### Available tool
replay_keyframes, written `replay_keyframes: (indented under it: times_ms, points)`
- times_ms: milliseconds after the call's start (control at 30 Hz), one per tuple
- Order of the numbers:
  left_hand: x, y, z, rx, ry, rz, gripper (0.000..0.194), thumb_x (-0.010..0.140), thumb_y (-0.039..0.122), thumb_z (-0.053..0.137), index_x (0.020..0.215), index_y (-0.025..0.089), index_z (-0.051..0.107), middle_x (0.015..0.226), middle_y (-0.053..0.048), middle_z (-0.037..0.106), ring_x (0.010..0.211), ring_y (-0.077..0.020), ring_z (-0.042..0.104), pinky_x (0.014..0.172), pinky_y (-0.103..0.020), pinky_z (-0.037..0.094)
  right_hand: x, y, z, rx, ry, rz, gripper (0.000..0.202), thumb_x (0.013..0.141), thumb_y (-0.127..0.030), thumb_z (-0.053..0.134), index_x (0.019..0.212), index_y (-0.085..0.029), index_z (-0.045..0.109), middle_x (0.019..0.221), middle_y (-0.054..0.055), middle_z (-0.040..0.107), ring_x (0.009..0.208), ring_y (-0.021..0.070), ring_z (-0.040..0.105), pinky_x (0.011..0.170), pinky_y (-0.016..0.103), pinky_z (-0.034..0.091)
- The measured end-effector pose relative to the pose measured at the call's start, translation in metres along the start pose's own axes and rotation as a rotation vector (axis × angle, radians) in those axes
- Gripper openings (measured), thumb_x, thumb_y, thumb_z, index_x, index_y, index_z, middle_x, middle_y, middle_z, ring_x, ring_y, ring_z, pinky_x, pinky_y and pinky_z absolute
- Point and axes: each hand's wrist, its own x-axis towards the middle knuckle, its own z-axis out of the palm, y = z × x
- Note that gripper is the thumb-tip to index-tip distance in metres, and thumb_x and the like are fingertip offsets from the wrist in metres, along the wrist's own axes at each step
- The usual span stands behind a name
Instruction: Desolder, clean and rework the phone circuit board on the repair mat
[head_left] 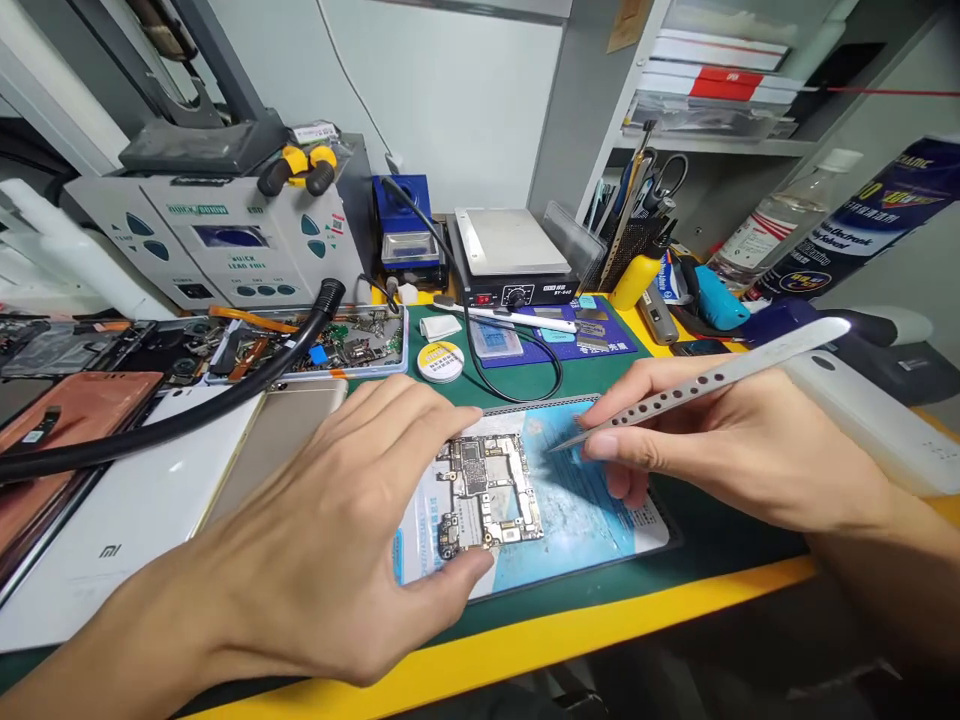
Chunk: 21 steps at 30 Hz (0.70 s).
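Observation:
A phone circuit board [474, 485] lies on a blue and white work pad [592, 515]. My left hand [360, 500] spans the board's left side, its fingertips at the upper edge and its thumb at the lower edge. Metal tweezers [694, 387] with a row of holes are pinched in my right hand [712, 440], between thumb and fingers. Their tips point down-left over the pad, just right of the board and apart from it. The palm side of my left hand is hidden.
White [135, 510] and gold phones lie at the left under a black hose [187, 430]. Behind stand a grey hot-air station [232, 240], a tray of boards [360, 345] and a heating plate [514, 245]. Bottles and a white device [877, 415] are at the right.

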Motion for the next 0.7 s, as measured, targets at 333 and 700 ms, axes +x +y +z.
replay_keyframes:
  times_ms: [333, 700]
  points:
    - [-0.001, 0.002, 0.012, -0.086, 0.037, -0.065, 0.046, 0.103, 0.041, 0.070, 0.145, 0.025, 0.062, 0.134, -0.009, 0.071, 0.125, -0.0334, 0.067, 0.108, -0.053, 0.055, 0.000, 0.012, 0.023, 0.024, 0.073, -0.118, 0.028, 0.084, -0.036, 0.104, 0.083, -0.023, 0.079, 0.060, -0.002, 0.073, 0.046, 0.0148, 0.067, 0.043, 0.022, 0.057]
    - [-0.005, 0.007, 0.020, -0.044, 0.078, -0.128, 0.036, 0.097, 0.038, 0.073, 0.131, 0.027, 0.067, 0.127, -0.007, 0.069, 0.114, -0.0323, 0.065, 0.088, -0.048, 0.055, 0.000, 0.014, 0.030, -0.205, 0.129, -0.232, 0.016, 0.086, -0.027, 0.103, 0.089, -0.018, 0.090, 0.075, 0.003, 0.083, 0.048, 0.0120, 0.066, 0.045, 0.022, 0.053]
